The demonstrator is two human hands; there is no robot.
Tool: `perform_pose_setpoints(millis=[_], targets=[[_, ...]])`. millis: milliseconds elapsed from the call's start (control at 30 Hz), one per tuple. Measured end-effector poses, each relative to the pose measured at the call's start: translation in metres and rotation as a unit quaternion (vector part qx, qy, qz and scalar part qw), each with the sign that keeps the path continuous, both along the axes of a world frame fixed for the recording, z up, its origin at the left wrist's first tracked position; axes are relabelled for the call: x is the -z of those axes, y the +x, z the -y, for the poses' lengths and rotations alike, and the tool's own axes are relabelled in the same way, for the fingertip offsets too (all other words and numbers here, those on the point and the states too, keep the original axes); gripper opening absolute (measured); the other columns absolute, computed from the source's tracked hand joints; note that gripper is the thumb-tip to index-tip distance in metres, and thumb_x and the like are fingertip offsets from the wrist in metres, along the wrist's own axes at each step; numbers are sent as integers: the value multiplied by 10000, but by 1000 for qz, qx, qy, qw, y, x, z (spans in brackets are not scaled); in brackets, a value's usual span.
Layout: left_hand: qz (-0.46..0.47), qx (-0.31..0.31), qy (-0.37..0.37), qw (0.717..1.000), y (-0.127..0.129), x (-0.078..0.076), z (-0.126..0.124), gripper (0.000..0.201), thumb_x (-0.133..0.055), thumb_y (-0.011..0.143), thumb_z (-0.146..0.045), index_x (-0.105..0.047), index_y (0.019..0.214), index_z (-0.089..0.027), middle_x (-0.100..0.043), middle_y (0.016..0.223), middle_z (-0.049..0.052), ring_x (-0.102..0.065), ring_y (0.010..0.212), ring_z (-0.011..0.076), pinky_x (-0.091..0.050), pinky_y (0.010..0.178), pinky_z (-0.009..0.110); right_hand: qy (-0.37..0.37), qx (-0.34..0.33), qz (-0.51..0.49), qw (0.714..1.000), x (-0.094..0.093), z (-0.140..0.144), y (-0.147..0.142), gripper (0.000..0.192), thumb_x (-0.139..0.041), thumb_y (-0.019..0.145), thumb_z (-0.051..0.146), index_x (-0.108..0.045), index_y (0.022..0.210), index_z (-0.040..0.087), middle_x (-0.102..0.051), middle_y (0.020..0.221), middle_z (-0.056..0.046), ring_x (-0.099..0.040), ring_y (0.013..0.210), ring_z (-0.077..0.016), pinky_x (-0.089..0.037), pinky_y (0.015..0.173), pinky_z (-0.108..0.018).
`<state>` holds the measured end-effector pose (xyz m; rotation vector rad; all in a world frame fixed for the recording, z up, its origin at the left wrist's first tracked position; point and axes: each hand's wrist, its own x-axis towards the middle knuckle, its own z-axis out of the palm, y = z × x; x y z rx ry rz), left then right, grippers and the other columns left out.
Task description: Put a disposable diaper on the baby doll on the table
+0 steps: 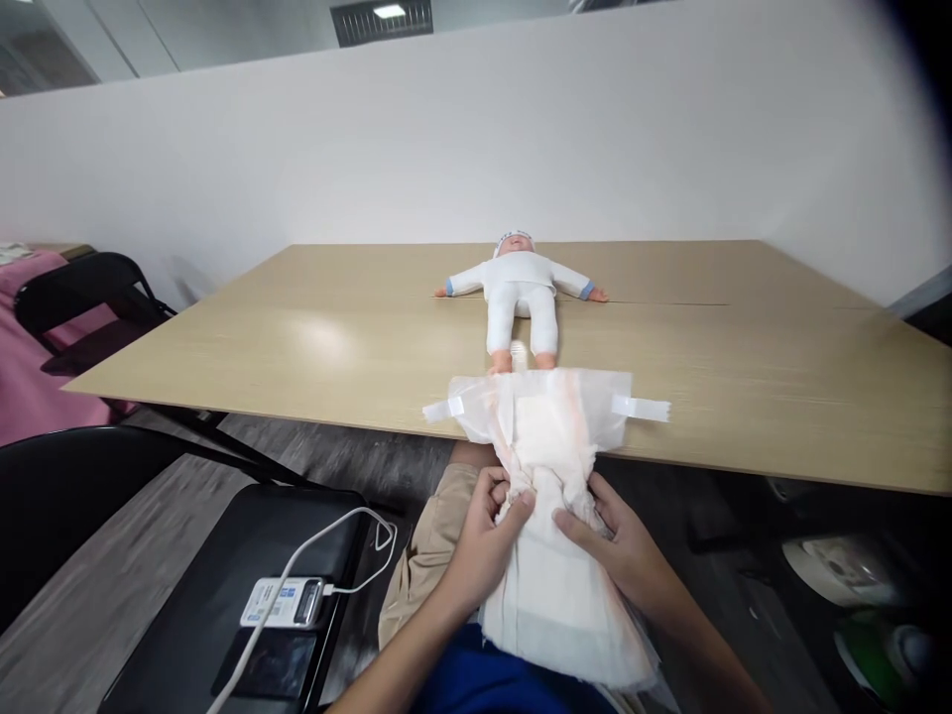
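An unfolded white diaper stretches from the table's near edge down over my lap. Its two side tabs are spread out, the left one and the right one lying over the tabletop. My left hand pinches the diaper's left edge at its narrow middle, thumb on top. On the opposite edge my right hand grips it the same way. Beyond the diaper a baby doll in a white suit with blue cuffs lies on its back, arms out, feet toward me. The diaper's far edge is close to the doll's feet.
The wooden table runs up to a white partition. At my left, a black chair seat carries a power bank with a white cable and a dark phone-like slab. Another black chair stands farther left.
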<state>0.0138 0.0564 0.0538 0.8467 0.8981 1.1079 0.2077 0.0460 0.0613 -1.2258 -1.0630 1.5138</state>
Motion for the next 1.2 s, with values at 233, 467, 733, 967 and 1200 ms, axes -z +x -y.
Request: perform_pose_setpoints(millis=[233, 467, 733, 967, 1200], targets=[[-2, -24, -41, 999, 0, 17, -1, 564, -912, 874, -622, -591, 1124, -232, -793, 1015, 31, -719, 851, 171, -545, 789, 285, -37, -27, -18, 999, 26, 0, -1, 746, -895, 905, 652, -626, 1454, 225, -832, 1223, -117, -815, 1005, -294, -667, 912, -422], [29, -37, -57, 997, 0, 33, 6, 564, -913, 892, -583, -557, 1161, -238, -806, 1064, 49, -748, 891, 177, -569, 836, 301, 71, 96, 248, 961, 40, 10, 19, 517, -665, 1027, 746, -662, 1015, 229, -760, 950, -64, -704, 876, -248, -550, 801, -375], [18, -37, -74, 996, 0, 32, 12, 621, -930, 855, -615, -550, 1180, -246, -779, 1016, 25, -737, 860, 182, -571, 814, 307, 351, 150, 439, 813, 6, -5, 3, 274, -667, 1089, 428, -639, 1301, 256, -744, 1317, -130, -670, 1219, -332, -536, 1068, -529], [10, -35, -54, 998, 4, 36, 12, 547, -855, 944, -599, -528, 1206, -246, -718, 970, -4, -672, 840, 158, -530, 844, 310, 389, -6, 492, 778, -9, -55, -31, 475, -564, 1137, 385, -595, 1587, 236, -557, 1710, -142, -479, 1605, -364, -405, 1319, -591], [-207, -43, 54, 976, -6, 27, 20, 430, -747, 1038, -535, -634, 1340, -250, -723, 1102, 55, -674, 1073, 240, -494, 1018, 364, 367, -36, 555, 746, 14, -83, -44, 588, -481, 1174, 434, -531, 1710, 198, -470, 1783, -177, -420, 1656, -387, -323, 1356, -648]])
